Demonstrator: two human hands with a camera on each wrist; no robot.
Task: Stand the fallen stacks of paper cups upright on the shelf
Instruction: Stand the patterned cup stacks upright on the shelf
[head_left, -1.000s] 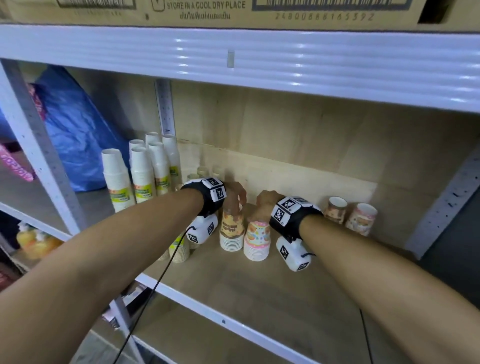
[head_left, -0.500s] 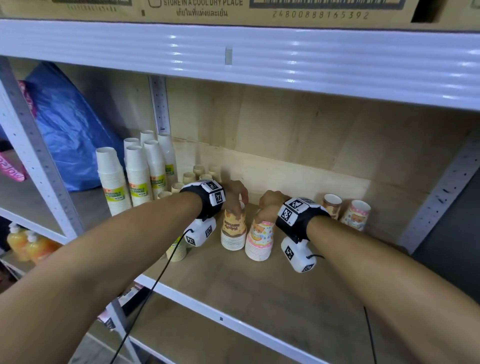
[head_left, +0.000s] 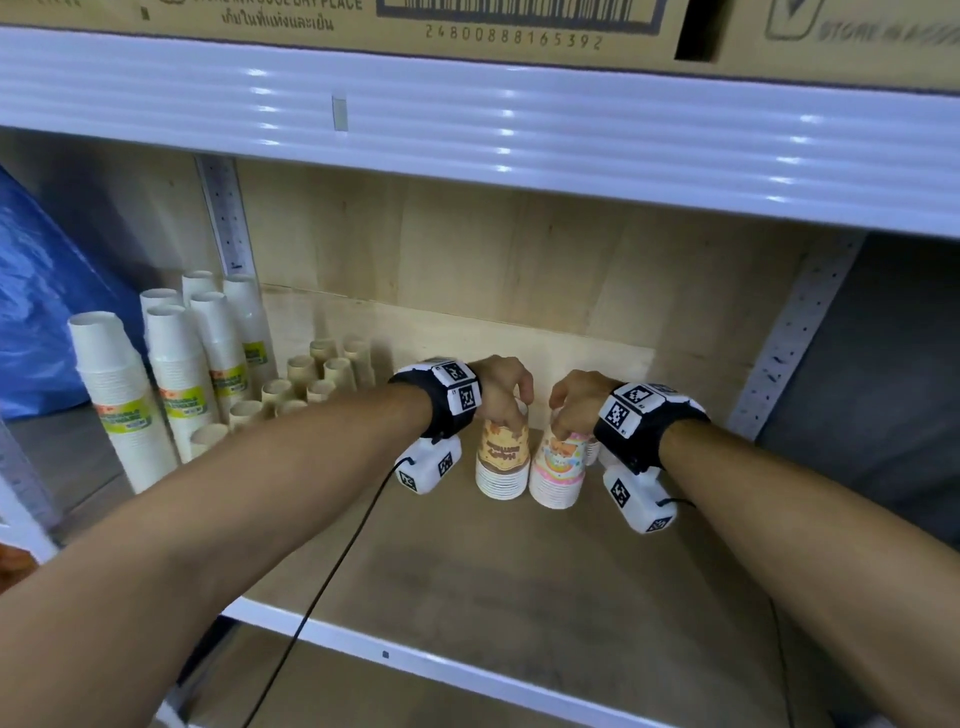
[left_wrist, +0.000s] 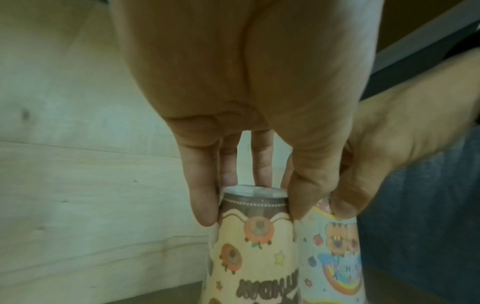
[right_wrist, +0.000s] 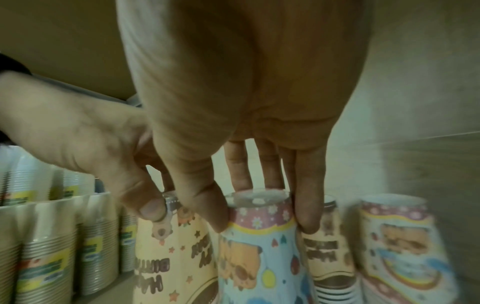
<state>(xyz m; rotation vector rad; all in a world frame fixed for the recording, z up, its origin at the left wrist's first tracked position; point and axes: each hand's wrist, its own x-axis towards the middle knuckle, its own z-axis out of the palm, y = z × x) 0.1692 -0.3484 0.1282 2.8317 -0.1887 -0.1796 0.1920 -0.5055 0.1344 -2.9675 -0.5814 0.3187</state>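
Two printed paper cup stacks stand rim-down, side by side, on the wooden shelf. My left hand pinches the top of the brown-and-orange birthday stack from above. In the left wrist view the left hand has its thumb and fingers around that stack. My right hand grips the top of the pink rainbow stack. The right wrist view shows the right hand clasping the rainbow stack. Two more printed stacks stand upright to its right.
Tall white cup stacks and several small beige cups fill the shelf's left side. A blue bag lies beyond the left post. A white beam runs overhead, and a perforated post stands at the right.
Both hands keep their hold on the tops of the two stacks. My head has come closer to the shelf, and my right wrist now hides the two printed stacks behind it.
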